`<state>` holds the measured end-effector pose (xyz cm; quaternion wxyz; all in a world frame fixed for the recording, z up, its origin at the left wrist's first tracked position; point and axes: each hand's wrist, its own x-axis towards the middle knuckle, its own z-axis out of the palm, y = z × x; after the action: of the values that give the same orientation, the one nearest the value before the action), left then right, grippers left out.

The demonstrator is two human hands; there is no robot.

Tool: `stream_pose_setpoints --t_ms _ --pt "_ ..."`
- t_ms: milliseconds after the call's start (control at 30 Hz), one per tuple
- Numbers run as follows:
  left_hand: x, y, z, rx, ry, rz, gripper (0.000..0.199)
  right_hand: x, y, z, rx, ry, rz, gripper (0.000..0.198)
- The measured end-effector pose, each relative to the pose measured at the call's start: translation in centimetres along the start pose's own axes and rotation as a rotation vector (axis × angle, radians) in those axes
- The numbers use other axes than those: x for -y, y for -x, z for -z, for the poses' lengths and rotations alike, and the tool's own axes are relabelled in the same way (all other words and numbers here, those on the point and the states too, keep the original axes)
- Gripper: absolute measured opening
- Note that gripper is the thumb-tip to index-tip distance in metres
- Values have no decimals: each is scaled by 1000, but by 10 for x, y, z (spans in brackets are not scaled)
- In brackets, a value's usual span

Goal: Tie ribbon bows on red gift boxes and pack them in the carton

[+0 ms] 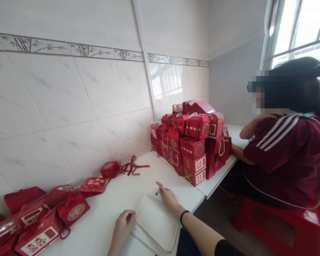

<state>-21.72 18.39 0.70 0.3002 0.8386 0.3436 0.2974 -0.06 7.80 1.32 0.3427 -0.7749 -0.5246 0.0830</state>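
An open spiral-bound notebook (156,224) lies on the white table in front of me, its visible pages pale; any writing is too faint to read. My right hand (169,197), with a black band at the wrist, is over the notebook's upper right part. A pen (158,192) is held in it, and the index finger reaches forward. At the notebook's left edge is my left hand (124,224), fingers curled in and the tips closed on that edge.
Red gift boxes (193,147) with cord handles are piled beyond the notebook. More red boxes (40,236) lie at the left, and a small box (109,169) with ribbons (129,166) sits by the wall. A person (290,160) is at the right, near a red stool (277,224).
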Motion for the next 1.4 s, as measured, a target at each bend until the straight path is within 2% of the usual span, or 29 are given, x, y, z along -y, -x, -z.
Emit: stream_pose_setpoints --t_ms 267,433,667,967,1133,1300,1400 --pt "-9 39 -5 -182 -133 86 38 -5 -1 -1 12 -97 38 48" --pt "-13 59 -15 -255 -339 34 38 -8 0 -1 41 -181 87 49" --pt "-25 61 -17 -254 -439 63 36 -14 3 -1 92 -319 128 44" --pt "-41 67 -16 -220 -426 132 29 -24 7 2 46 -571 129 34" --pt "-43 69 -18 -203 -427 150 28 -31 7 0 -10 -644 117 37" --pt "-37 70 -22 -181 -438 156 39 -32 12 -2 -276 -619 273 33" --pt "-36 71 -23 -94 -444 101 49 -31 14 -2 -332 -574 337 33"
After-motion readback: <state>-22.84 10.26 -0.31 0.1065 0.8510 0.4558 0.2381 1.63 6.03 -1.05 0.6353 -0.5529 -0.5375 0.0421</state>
